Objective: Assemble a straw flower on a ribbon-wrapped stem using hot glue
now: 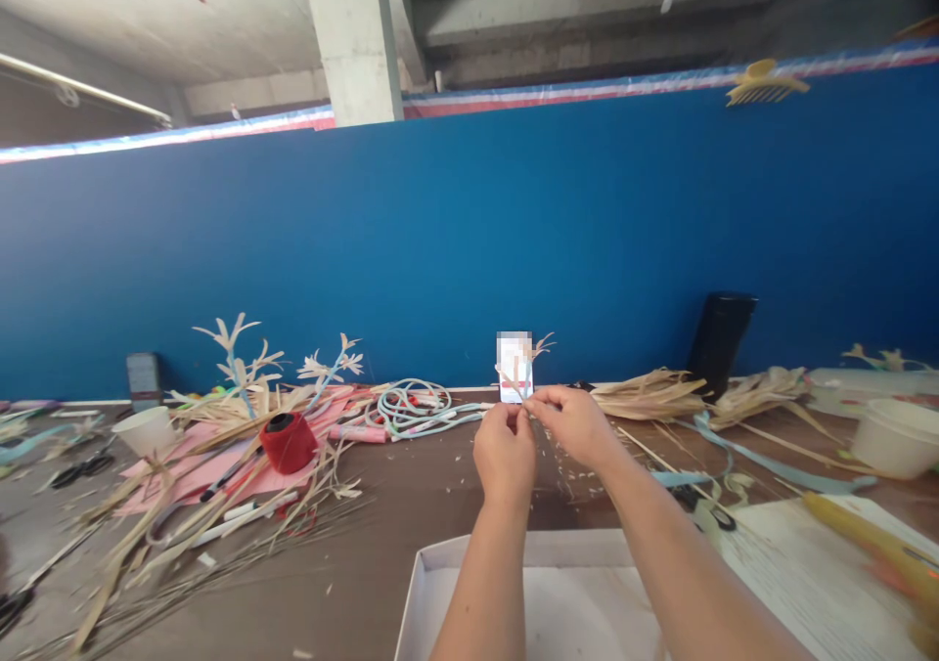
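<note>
Both my hands are raised over the brown table (396, 505), fingertips meeting. My left hand (505, 451) is closed in a fist-like pinch on a thin straw flower stem (522, 379) that sticks up between the hands. My right hand (576, 421) pinches the same stem from the right, fingers pressed together. The stem's pale petals (541, 346) show just above the hands, in front of a small upright phone (514, 366) leaning on the blue wall.
A white shallow tray (432, 583) lies under my forearms. Left: red thread spool (288, 442), pink paper, straw flowers (235, 348), coiled cords (411, 407), white cup (147, 430), scissors. Right: straw heaps (646, 392), white bowl (895, 436), yellow glue gun (872, 544), black object (719, 343).
</note>
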Tool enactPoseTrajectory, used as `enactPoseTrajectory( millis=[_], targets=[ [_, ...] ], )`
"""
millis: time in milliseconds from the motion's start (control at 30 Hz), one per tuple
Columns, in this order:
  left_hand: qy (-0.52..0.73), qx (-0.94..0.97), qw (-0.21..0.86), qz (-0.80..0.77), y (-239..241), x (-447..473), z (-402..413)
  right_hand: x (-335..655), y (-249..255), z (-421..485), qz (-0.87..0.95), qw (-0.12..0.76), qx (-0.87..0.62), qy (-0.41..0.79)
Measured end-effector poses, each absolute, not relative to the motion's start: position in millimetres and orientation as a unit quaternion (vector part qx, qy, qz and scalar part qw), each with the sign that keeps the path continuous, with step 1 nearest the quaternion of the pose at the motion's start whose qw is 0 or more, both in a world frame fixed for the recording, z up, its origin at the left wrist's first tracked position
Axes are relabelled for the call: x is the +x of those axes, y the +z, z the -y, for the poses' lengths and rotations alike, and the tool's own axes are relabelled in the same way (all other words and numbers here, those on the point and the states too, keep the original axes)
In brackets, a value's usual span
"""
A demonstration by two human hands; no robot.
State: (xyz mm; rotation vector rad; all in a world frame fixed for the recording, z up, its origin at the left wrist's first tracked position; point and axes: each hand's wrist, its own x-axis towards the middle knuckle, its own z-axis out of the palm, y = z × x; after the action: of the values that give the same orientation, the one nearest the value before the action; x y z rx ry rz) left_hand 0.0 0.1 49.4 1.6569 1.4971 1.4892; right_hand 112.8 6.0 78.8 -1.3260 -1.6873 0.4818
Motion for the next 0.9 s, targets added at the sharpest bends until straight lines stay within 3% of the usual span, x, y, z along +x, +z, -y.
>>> enactPoseTrajectory(
  millis=[633, 767, 900],
  targets=[
    [0.551, 0.630, 0.207, -0.507, 46.1, -2.3, -1.4, 107.8, 78.1, -7.1, 0.662, 0.472, -0.566, 0.138],
    [0.568, 0.611, 0.301, -0.462, 49.6, -4.0, -4.4, 110.4, 83.1, -5.2, 0.644, 0.487, -0.570, 0.149],
    [0.569, 0.520, 0.488, -0.409, 56.2, -7.9, -7.5, 115.4, 86.6, -2.6, 0.632, 0.498, -0.564, 0.188]
  ],
)
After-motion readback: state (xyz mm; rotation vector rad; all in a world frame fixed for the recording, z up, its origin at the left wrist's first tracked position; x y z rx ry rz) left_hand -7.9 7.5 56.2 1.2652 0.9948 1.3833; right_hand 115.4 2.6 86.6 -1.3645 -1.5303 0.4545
